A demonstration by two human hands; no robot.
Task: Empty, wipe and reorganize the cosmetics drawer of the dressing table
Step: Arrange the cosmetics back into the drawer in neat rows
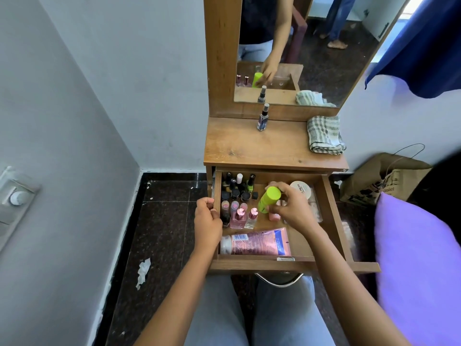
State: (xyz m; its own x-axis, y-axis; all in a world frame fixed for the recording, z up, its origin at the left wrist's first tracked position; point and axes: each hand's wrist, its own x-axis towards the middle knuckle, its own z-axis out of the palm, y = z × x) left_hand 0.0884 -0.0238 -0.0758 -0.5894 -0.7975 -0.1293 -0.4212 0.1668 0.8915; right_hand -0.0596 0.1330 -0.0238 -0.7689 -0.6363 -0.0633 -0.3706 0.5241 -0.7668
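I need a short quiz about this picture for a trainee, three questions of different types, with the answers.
1. True or false: the right hand holds the lime-green bottle above the open drawer.
2. What does the left hand grip? A) the pink tube B) the drawer's left edge C) the checked cloth
3. Fill in: the spray bottle stands on the ____ of the dressing table, near the mirror.

Key: 1 true; 2 B; 3 top.
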